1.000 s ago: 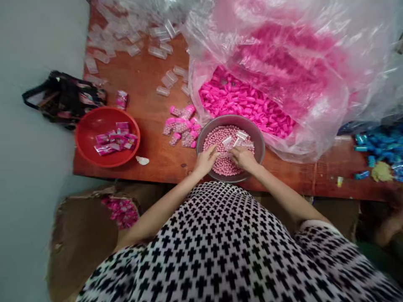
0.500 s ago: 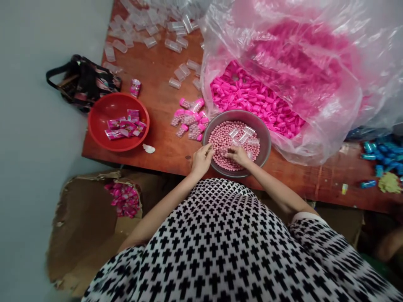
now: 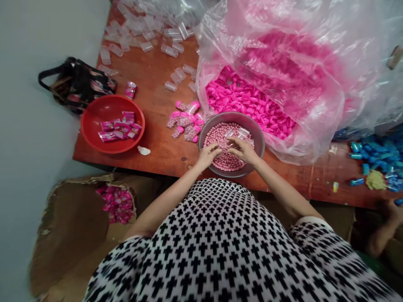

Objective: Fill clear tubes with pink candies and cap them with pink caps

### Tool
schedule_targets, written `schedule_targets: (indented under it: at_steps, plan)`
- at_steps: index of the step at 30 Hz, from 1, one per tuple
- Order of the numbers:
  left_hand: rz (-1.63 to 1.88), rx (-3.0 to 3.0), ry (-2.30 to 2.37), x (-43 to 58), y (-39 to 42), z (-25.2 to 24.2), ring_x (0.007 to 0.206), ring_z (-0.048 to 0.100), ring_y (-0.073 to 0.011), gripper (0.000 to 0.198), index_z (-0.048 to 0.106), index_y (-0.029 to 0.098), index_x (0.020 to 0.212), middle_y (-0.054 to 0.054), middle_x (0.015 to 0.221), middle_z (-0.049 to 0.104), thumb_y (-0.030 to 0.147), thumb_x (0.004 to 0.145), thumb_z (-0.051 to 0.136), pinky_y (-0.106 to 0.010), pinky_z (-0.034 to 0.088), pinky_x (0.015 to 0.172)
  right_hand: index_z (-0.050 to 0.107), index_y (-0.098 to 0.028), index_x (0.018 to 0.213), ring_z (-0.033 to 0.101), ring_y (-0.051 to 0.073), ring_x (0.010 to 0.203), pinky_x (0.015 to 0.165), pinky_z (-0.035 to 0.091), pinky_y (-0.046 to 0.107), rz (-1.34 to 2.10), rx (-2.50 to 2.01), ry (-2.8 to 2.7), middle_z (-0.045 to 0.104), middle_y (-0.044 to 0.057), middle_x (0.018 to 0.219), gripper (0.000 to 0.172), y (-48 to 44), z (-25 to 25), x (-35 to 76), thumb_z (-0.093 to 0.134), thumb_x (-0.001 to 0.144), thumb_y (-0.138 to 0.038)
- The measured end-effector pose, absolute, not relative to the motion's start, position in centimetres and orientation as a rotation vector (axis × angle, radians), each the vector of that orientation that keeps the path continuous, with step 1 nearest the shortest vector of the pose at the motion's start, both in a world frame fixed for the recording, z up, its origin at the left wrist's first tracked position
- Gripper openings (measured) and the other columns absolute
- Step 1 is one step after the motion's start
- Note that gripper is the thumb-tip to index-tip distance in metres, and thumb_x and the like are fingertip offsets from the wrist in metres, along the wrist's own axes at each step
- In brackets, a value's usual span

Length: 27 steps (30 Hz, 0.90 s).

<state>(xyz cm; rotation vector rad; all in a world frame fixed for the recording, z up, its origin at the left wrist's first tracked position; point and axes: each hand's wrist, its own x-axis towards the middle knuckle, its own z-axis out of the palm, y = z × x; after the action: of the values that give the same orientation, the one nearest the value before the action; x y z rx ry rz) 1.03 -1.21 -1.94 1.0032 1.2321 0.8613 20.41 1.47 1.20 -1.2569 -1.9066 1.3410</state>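
We see both hands low in the grey bowl [image 3: 258, 140] at the near edge of the tabletop [image 3: 151, 96], which is brown, worn wood. The bowl is round, dull and metallic-looking, heaped with small, smooth pink pellets [image 3: 217, 133]. The left hand [image 3: 209, 154] rests on the pellets with its fingers [image 3: 216, 147] curled down into them. The right hand [image 3: 244, 152] lies just beside it, its fingers bent toward the left hand, so the fingertips nearly meet over the heap. We cannot tell whether either hand has hold of anything. A few short clear tubes [image 3: 242, 133] of glossy plastic lie on the pellets just beyond the right fingertips. Left of the bowl sits a small pile of filled tubes with pink caps [image 3: 185, 123]. Behind the bowl, a large crinkled transparent bag [image 3: 315, 109] spills glossy pink caps [image 3: 248, 100]. Further left stands a round red plastic bowl [image 3: 91, 144] holding shiny pink packets [image 3: 119, 130], and empty clear tubes [image 3: 170, 51] are scattered across the far tabletop.
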Motion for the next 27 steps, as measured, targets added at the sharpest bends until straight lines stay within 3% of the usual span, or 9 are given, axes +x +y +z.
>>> schedule_targets:
  at_steps: [3, 11, 19, 27]
  plan:
    - [0.842, 0.869, 1.119, 1.2, -1.1, -2.1, 0.087, 0.064, -0.0209, 0.043, 0.066, 0.012, 0.103, -0.007, 0.099, 0.068, 0.035, 0.068, 0.07, -0.04, 0.055, 0.081, 0.061, -0.021, 0.112, 0.063, 0.018, 0.089, 0.084, 0.048, 0.032, 1.289, -1.231, -2.006, 0.068, 0.007, 0.103, 0.035, 2.0, 1.5, 21.0, 0.06, 0.081, -0.036]
    - [0.903, 0.642, 1.137, 0.8, -1.2, -1.6, 0.077, 0.062, -0.0146, 0.048, 0.064, 0.016, 0.098, 0.0, 0.087, 0.063, 0.04, 0.059, 0.076, -0.04, 0.057, 0.08, 0.069, -0.018, 0.091, 0.065, 0.018, 0.082, 0.08, 0.048, 0.031, 1.162, -1.628, -1.879, 0.072, 0.004, 0.089, 0.017, 3.1, 0.0, 21.1, 0.057, 0.081, -0.025]
    - [0.883, 0.693, 1.132, 0.3, -0.7, -0.5, 0.086, 0.064, -0.0165, 0.051, 0.063, 0.016, 0.104, -0.006, 0.106, 0.065, 0.046, 0.064, 0.073, -0.04, 0.056, 0.085, 0.07, -0.017, 0.097, 0.064, 0.019, 0.087, 0.084, 0.047, 0.032, 0.626, -1.888, -1.723, 0.072, 0.006, 0.095, 0.026, 11.5, 2.1, 25.5, 0.05, 0.083, -0.024]
    - [0.889, 0.827, 1.205, -0.5, 0.3, 0.1, 0.085, 0.066, -0.0186, 0.046, 0.068, 0.016, 0.103, -0.007, 0.099, 0.071, 0.046, 0.069, 0.069, -0.034, 0.057, 0.08, 0.07, -0.013, 0.105, 0.062, 0.025, 0.097, 0.087, 0.044, 0.037, 0.285, -2.398, -1.953, 0.069, 0.016, 0.103, 0.035, 20.2, 1.4, 27.3, 0.039, 0.088, -0.02]
